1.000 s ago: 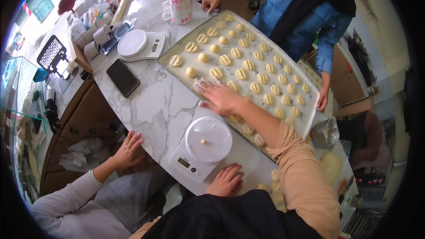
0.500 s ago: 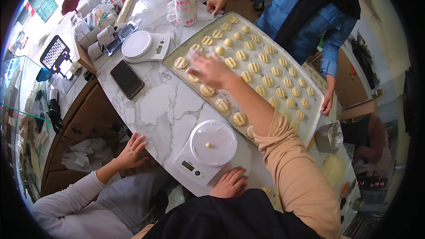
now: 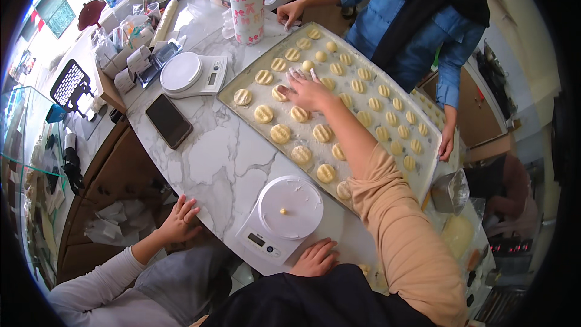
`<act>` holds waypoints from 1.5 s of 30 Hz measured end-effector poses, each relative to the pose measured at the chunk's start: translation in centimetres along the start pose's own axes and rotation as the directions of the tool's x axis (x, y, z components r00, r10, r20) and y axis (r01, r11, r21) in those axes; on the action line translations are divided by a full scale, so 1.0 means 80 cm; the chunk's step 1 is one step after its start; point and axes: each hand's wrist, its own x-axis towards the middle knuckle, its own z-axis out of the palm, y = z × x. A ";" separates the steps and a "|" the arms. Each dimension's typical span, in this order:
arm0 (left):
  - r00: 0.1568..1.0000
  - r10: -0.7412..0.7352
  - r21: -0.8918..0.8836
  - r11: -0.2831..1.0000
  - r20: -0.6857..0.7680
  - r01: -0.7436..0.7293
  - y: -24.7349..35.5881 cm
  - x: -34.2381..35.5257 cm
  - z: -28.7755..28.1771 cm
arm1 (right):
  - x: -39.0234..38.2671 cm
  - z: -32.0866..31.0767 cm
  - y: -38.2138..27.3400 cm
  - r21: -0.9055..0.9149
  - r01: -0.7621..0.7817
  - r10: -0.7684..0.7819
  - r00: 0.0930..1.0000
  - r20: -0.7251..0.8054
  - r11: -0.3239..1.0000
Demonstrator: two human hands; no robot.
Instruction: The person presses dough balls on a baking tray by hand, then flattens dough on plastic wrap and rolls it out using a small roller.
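My right hand (image 3: pixel 307 94) reaches over the metal tray (image 3: pixel 428 178), its floury fingers spread on the dough near a small round dough ball (image 3: pixel 307 65). Rows of ridged, flattened dough pieces (image 3: pixel 322 133) surround it, with a few smooth balls near the far side. My left hand (image 3: pixel 315 258) lies with fingers fairly straight on the counter at the bottom, beside a white scale (image 3: pixel 272 225) holding a small dough bit (image 3: pixel 282 211).
A co-worker in blue (image 3: pixel 399 18) stands across, hands at the tray's corners. Another person's hand (image 3: pixel 180 221) is at the counter's left edge. A phone (image 3: pixel 169 120), second scale (image 3: pixel 192 74), patterned bottle (image 3: pixel 248 12) and clutter (image 3: pixel 136 54) occupy the counter (image 3: pixel 218 163).
My right hand has moved farther up the tray. Some dough balls on the near side now appear flattened and ridged. My left hand remains by the front scale.
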 end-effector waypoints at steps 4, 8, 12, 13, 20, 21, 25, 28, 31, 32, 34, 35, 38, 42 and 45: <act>0.977 -0.169 0.350 0.930 0.130 0.114 -0.174 -0.119 -0.136 | 0.025 -0.030 0.004 0.023 0.013 -0.011 0.998 -0.066 1.000; 0.993 -0.073 0.362 0.931 0.092 0.035 -0.193 -0.115 -0.132 | 0.027 0.004 0.038 -0.009 -0.075 0.075 0.997 -0.009 0.997; 1.000 0.017 0.403 0.915 0.007 -0.018 -0.198 -0.126 -0.125 | 0.047 -0.038 0.050 0.106 -0.090 0.079 0.992 0.097 0.990; 0.999 0.037 0.386 0.922 0.001 -0.035 -0.204 -0.126 -0.124 | 0.049 -0.038 0.064 0.120 -0.125 0.133 0.989 -0.064 0.985; 0.997 0.069 0.420 0.904 0.033 -0.077 -0.216 -0.154 -0.122 | 0.076 -0.049 0.078 0.111 -0.225 0.212 0.970 0.121 0.968; 0.996 0.082 0.414 0.906 0.028 -0.086 -0.218 -0.150 -0.119 | 0.069 -0.058 0.087 0.111 -0.213 0.220 0.974 -0.056 0.971; 0.989 0.110 0.407 0.902 0.100 -0.142 -0.225 -0.145 -0.121 | 0.086 -0.029 0.140 0.088 -0.218 0.235 0.918 -0.319 0.972; 0.988 0.119 0.417 0.897 0.097 -0.149 -0.224 -0.149 -0.121 | 0.092 -0.020 0.145 0.069 -0.295 0.300 0.951 -0.080 0.953; 0.990 0.111 0.420 0.897 0.091 -0.139 -0.223 -0.148 -0.120 | 0.105 -0.044 0.158 0.309 -0.373 0.355 0.928 0.115 0.875; 0.991 0.108 0.427 0.895 0.077 -0.131 -0.223 -0.146 -0.120 | 0.107 -0.051 0.164 0.321 -0.368 0.329 0.929 0.168 0.873; 0.994 0.090 0.438 0.893 0.055 -0.105 -0.219 -0.149 -0.119 | 0.113 -0.061 0.155 0.335 -0.349 0.285 0.932 0.225 0.876; 0.995 0.087 0.441 0.892 0.048 -0.099 -0.216 -0.152 -0.121 | 0.119 -0.067 0.143 0.243 -0.291 0.286 0.957 0.058 0.925; 0.993 0.103 0.434 0.894 0.050 -0.114 -0.217 -0.151 -0.121 | 0.140 -0.050 0.142 0.095 -0.191 0.207 0.956 -0.206 0.977; 0.992 0.118 0.425 0.896 0.048 -0.127 -0.218 -0.150 -0.120 | 0.173 -0.032 0.146 0.063 -0.087 0.099 0.971 -0.219 0.994; 0.993 0.112 0.427 0.897 0.027 -0.113 -0.211 -0.150 -0.122 | 0.186 -0.018 0.142 0.046 -0.189 0.190 0.981 -0.031 0.981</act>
